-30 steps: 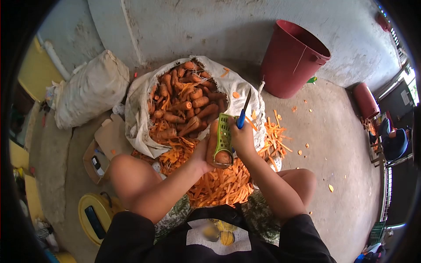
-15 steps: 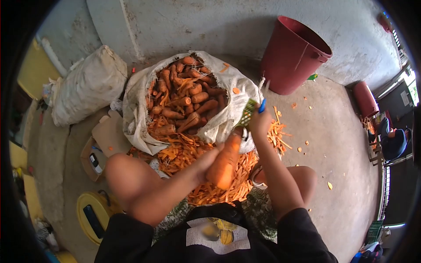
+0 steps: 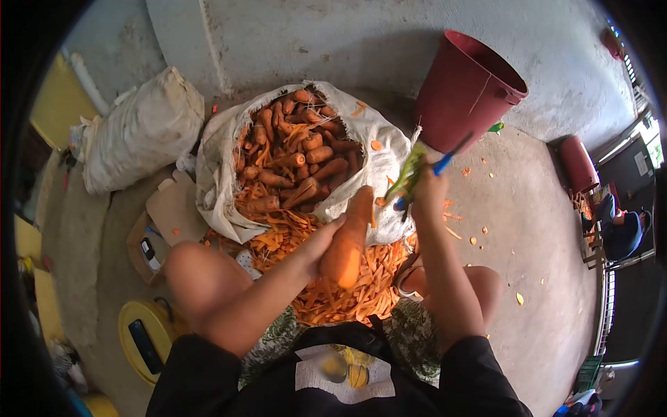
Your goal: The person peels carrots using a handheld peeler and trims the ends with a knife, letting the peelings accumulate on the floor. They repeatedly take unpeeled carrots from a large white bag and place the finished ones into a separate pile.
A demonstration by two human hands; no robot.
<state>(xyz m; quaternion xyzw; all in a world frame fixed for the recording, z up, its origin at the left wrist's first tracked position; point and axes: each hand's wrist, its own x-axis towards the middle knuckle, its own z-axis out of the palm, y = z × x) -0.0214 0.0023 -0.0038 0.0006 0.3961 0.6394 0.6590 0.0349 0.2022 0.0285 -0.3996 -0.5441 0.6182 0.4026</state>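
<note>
A large carrot (image 3: 349, 247), mostly smooth and bright orange, is held upright and slightly tilted by my left hand (image 3: 324, 247), its fingers wrapped around the side. My right hand (image 3: 431, 192) is closed on a blue-handled knife (image 3: 443, 164), whose dark blade points up and to the right in a blur. A green tool, which looks like a peeler (image 3: 408, 174), sits in the same hand, smeared by motion. Between the hands a small orange piece (image 3: 380, 201) shows near the carrot's narrow end. Beneath them lies a heap of carrot peelings (image 3: 333, 299).
An open white sack (image 3: 221, 198) full of carrots stands ahead, with a closed sack (image 3: 146, 132) to its left. A red bin (image 3: 465, 97) is at the wall. Left are a cardboard box (image 3: 177, 208) and a yellow lid (image 3: 132, 326) bearing a phone. Another person (image 3: 622, 233) sits far right.
My right hand has moved right, away from the carrot's narrow end, and the knife's blade now shows. The carrot has shifted slightly left and down in my left hand.
</note>
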